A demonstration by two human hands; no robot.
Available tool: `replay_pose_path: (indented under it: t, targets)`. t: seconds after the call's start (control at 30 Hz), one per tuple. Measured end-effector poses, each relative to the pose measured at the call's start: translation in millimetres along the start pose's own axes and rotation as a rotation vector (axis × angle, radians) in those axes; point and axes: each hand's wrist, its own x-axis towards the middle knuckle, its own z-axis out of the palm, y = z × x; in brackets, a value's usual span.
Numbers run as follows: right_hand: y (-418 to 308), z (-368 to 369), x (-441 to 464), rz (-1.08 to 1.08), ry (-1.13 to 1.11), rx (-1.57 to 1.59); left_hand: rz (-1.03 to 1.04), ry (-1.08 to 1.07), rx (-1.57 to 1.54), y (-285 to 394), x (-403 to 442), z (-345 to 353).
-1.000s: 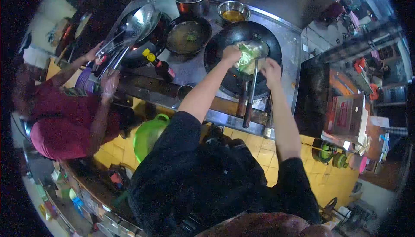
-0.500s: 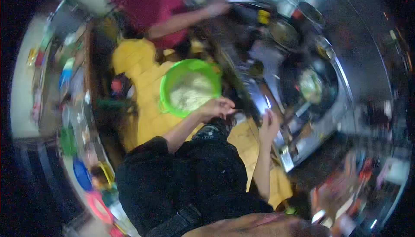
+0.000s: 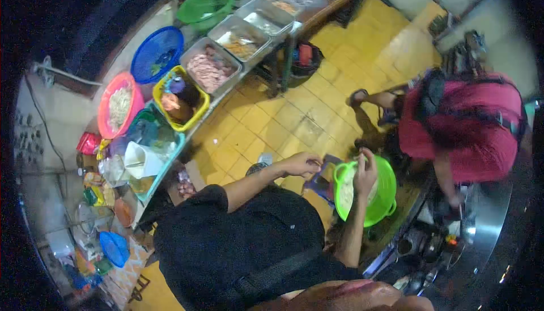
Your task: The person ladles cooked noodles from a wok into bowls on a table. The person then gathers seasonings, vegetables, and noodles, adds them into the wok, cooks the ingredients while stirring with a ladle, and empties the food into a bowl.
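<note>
My left hand (image 3: 302, 164) is held out in front of my body, its fingers curled together; I cannot make out whether anything is in them. Raised in front of the green basin (image 3: 388, 209), my right hand (image 3: 365, 174) has its fingertips pinched together, and what they hold, if anything, is too small to name. The basin contains a pale, whitish mass of food and has side handles. Between the two hands, a dark bluish stool or stand (image 3: 323, 179) shows beyond them. Neither hand is visibly touching the basin.
At left, a long counter bears metal trays of pinkish meat (image 3: 212, 68), a yellow basket (image 3: 199, 119), a blue basket (image 3: 175, 37), a pink basket (image 3: 137, 102) and a green basket (image 3: 192, 7). A person in a red shirt (image 3: 462, 132) bends by the stove (image 3: 422, 248) at right.
My view has swung left, from the stove and wok toward the counter of trays. The green basin now appears further right, behind my right hand. Both hands stay raised before me.
</note>
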Motion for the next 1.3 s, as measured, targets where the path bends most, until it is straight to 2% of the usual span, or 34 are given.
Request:
replay_pose_path:
  t: [0.13, 0.2, 0.23, 0.3, 0.33, 0.37, 0.4, 0.43, 0.5, 0.53, 0.6, 0.67, 0.73, 0.8, 0.83, 0.87, 0.9, 0.93, 1.0, 1.03, 1.07, 1.13, 1.17, 1.2, 1.27, 1.3]
  targets:
    - [-47.7, 120.3, 104.7, -0.098, -0.322, 0.011, -0.078, 0.265, -0.083, 23.4, -56.2, -91.8]
    - [-58.5, 188.1, 159.0, -0.168, -0.476, -0.008, -0.125, 0.325, -0.09, 32.4, -79.7, -138.5]
    - [-63.7, 223.0, 185.5, -0.276, -0.537, -0.02, -0.109, 0.422, -0.121, 28.7, -88.4, -157.9]
    - [-94.3, 290.5, 231.0, -0.297, -0.611, -0.028, -0.031, 0.545, -0.184, 15.8, -100.1, -191.6]
    - [-94.9, 327.6, 264.2, -0.472, -0.605, -0.113, -0.038, 0.558, -0.191, 20.4, -104.8, -203.7]
    - [-108.4, 360.0, 293.3, -0.475, -0.689, -0.179, -0.038, 0.606, -0.273, 30.4, -110.2, -213.9]
    - [-116.8, 397.4, 322.3, -0.602, -0.677, -0.176, -0.037, 0.654, -0.348, 37.4, -111.5, -227.6]
    - [-124.9, 436.1, 351.5, -0.728, -0.66, -0.173, 0.079, 0.642, -0.351, 35.8, -108.5, -240.9]
    - [-140.3, 510.2, 410.3, -0.873, -0.659, -0.258, 0.118, 0.656, -0.338, 59.8, -97.0, -264.6]
    - [-140.7, 553.6, 443.2, -0.876, -0.673, -0.245, 0.158, 0.652, -0.325, 70.4, -88.1, -277.0]
    - [-131.3, 642.9, 511.8, -0.867, -0.741, -0.472, 0.192, 0.669, -0.349, 84.6, -59.7, -311.8]
    - [-122.2, 700.6, 545.5, -0.969, -0.747, -0.488, 0.184, 0.751, -0.035, 98.4, -38.3, -342.3]
    - [-114.7, 748.6, 568.0, -1.103, -0.761, -0.567, 0.117, 0.744, -0.079, 150.2, -32.6, -373.9]
    - [-102.6, 781.9, 573.3, -1.156, -0.885, -0.572, 0.054, 0.761, -0.266, 171.2, -23.5, -398.5]
    - [-90.3, 796.9, 576.9, -1.105, -1.013, -0.47, 0.074, 0.759, -0.286, 158.9, -13.0, -412.5]
    - [-66.5, 818.0, 583.1, -0.892, -1.245, -0.151, 0.073, 0.774, -0.286, 165.9, -11.6, -423.9]
    - [-36.6, 841.6, 588.3, -0.267, -1.585, 0.55, 0.02, 0.821, -0.294, 175.8, -12.0, -433.6]
    - [-9.1, 854.5, 589.5, 0.154, -1.735, 0.93, -0.031, 0.863, -0.301, 182.1, -11.5, -443.9]
    - [-38.0, 844.0, 582.9, -0.159, -1.604, 0.622, -0.009, 0.847, -0.351, 185.0, -9.7, -464.5]
    - [-66.0, 830.6, 585.3, -0.848, -1.293, -0.165, 0.016, 0.83, -0.403, 184.2, -10.0, -473.4]
    - [-103.6, 813.6, 583.6, -1.19, -1.049, -0.704, 0.007, 0.825, -0.413, 180.4, -9.9, -480.5]
    - [-158.7, 796.1, 586.5, -1.257, -0.92, -0.96, 0.189, 0.943, 0.006, 173.5, -8.9, -495.8]
    - [-184.3, 786.7, 587.7, -1.159, -0.903, -0.941, 0.259, 0.921, -0.107, 177.1, -9.4, -502.3]
    - [-207.4, 775.8, 583.6, -0.9, -0.875, -0.835, 0.256, 0.916, -0.111, 182.8, -10.2, -509.8]
    - [-205.9, 775.4, 594.1, -0.952, -0.822, -0.814, 0.089, 0.944, -0.286, 202.1, -12.0, -527.5]
    - [-205.4, 772.8, 599.4, -1.011, -0.763, -0.789, 0.07, 0.99, -0.157, 228.3, -13.4, -539.0]
